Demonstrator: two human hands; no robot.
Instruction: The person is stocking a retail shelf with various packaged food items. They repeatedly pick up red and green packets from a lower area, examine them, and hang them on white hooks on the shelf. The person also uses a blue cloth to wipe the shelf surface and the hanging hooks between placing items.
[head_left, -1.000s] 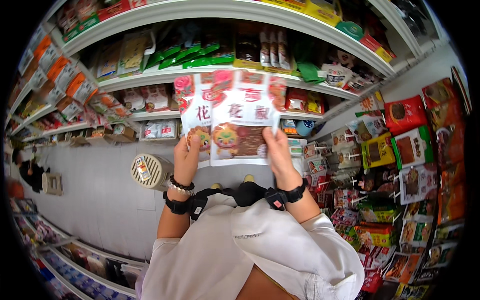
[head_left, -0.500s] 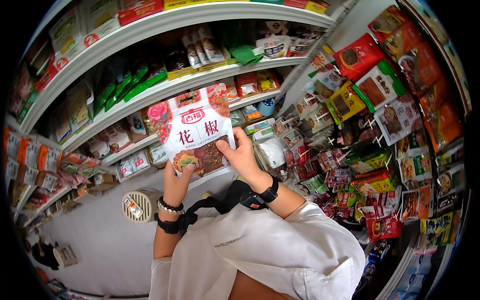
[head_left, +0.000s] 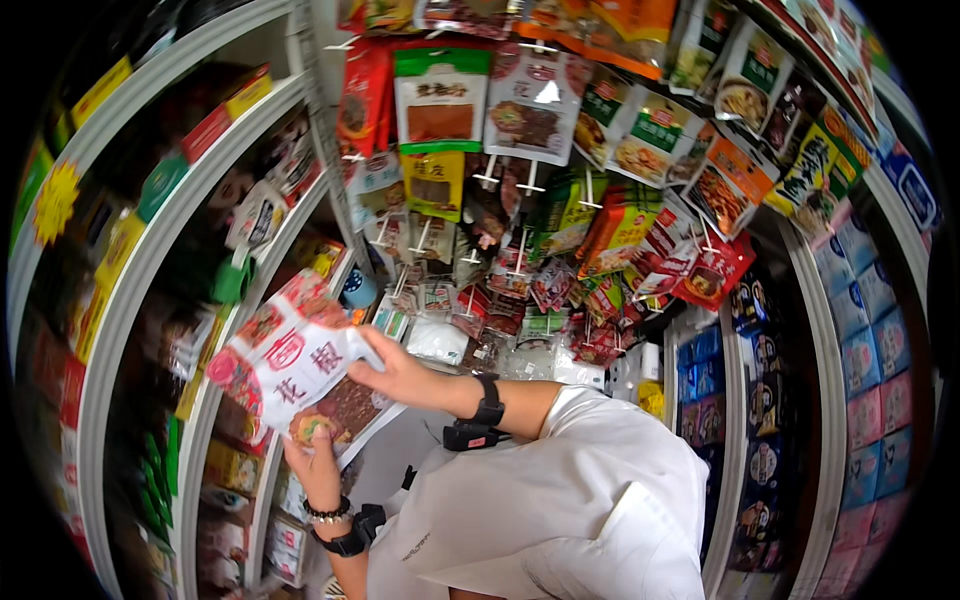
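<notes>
A white spice pouch with red floral corners and a window showing reddish-brown peppercorns is held tilted in front of the left shelves. My left hand grips its lower edge, thumb on the front. On the pouch's right edge, my right hand is closed with its thumb over the front; the fingers behind are hidden. A similar white pouch hangs on the rack ahead, beside a green-and-white pouch of brown powder.
White shelves of packaged goods rise on the left. Hooks stick out between hanging packets ahead. Clear bags lie low beneath the rack. On the right, shelves hold blue and pink packs.
My view has swung right toward the hanging rack. The pouch, still in both hands, now sits farther left in view and is tilted more.
</notes>
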